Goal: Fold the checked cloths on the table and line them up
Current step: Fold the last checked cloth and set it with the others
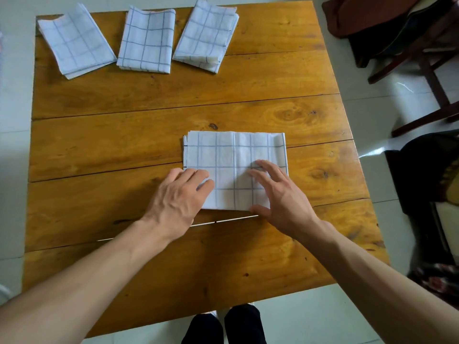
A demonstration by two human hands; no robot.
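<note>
Home room, wooden table (248,78), pale floor tiles (367,100), wooden chair (432,80)

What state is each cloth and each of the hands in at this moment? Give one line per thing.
Far left cloth: folded, skewed, at far edge.
Far middle cloth: folded, roughly straight.
Far right cloth: folded, skewed.
Near cloth: folded, flat under both hands.
Left hand: fingers straight, pressing near cloth.
Right hand: fingers spread, touching near cloth.

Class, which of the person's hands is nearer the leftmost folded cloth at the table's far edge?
Left. The left hand lies below the leftmost folded cloth; the right hand is farther right.
</note>
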